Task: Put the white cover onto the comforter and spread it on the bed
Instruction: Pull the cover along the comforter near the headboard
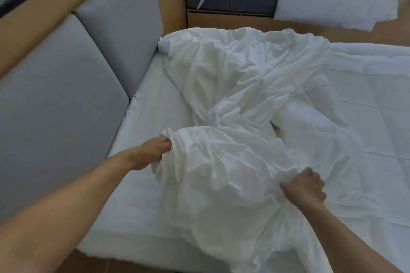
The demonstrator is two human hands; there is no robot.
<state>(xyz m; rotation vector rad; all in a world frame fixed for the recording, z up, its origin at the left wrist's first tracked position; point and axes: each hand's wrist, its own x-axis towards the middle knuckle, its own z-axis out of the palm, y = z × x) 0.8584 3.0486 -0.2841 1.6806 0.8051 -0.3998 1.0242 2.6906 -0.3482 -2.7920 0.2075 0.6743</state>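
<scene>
Both hands grip white cover (233,157): left hand (153,152) at bunched edge, right hand (304,186) nearer. Cover lies crumpled over comforter (366,106) on bed (142,195). Soft, light, probably slippery; best held at corners.

- Left hand (153,154): bare arm stretched forward, fingers curled into a bunch of the white cover (221,161).
- Right hand (304,188): knuckles up, fist clenched on the same cover, forearm bare.

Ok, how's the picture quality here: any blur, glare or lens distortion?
Head view: dim, even, bluish light, no glare; the wide-angle lens bends the grey headboard; slightly soft, yet folds in the white cover read fine; left hand and right hand each show a clear grip on it.
</scene>
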